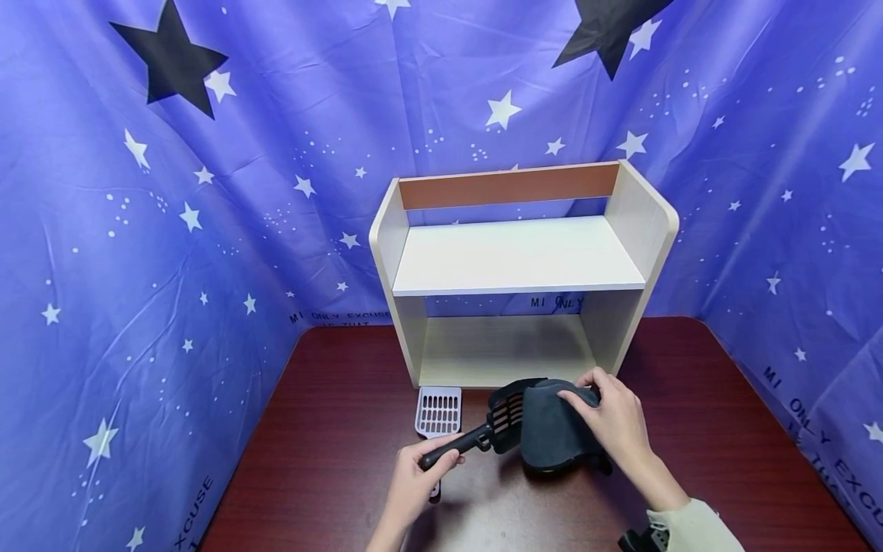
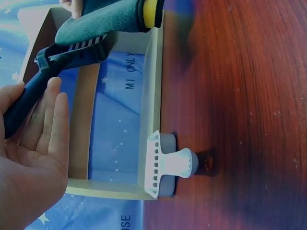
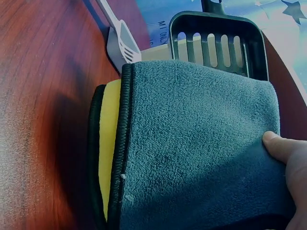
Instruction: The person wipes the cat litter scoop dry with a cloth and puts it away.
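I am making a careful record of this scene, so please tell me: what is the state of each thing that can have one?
Black scoop: held in the left grip, off the table.
Grey cloth: folded, yellow showing inside the fold, held in the right grip.
Pale scoop: resting on the table, unheld.
Shelf unit: standing upright on the table.
Curtain: hanging, wrinkled.

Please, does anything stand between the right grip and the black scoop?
Yes: the folded gray cloth, held in the right grip, covers part of the slotted head of the black scoop. Nothing visible separates the left grip from the scoop's handle.
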`<state>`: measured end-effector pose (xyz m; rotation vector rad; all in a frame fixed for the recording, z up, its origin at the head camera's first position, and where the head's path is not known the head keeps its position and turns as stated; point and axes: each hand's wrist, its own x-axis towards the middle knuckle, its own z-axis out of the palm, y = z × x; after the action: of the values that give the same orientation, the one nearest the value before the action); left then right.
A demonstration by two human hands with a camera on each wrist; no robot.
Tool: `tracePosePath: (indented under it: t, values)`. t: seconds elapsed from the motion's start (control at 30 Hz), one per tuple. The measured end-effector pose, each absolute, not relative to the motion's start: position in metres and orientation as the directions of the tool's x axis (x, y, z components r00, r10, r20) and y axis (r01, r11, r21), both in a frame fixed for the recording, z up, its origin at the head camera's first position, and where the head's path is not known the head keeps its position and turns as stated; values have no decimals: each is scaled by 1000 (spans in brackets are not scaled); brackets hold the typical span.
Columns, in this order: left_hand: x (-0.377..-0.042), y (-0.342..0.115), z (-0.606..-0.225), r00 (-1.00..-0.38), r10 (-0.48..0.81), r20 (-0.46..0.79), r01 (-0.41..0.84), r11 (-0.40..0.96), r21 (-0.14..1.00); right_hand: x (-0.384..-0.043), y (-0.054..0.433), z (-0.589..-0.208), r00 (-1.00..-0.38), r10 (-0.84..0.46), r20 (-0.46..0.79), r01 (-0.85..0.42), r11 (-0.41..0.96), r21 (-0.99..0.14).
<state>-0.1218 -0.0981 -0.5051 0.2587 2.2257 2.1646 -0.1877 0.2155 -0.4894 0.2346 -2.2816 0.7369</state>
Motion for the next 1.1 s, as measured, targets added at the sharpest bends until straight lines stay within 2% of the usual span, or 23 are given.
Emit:
tracePosePath:
  t: [0.13, 0.47, 1.1]
  values:
    - [-122, -100, -506, -984, 149, 98, 100, 6, 995, -187, 216, -490, -725, -4, 689, -409, 807, -426]
    - [-124, -99, -510, -966, 204, 158, 156, -26, 987, -184, 208, -484, -665, -132, 735, -564, 734, -378]
    - [-122, -85, -506, -966, 233, 113, 128, 51, 991, -182, 187, -486, -648, -122, 752, -581, 717, -385]
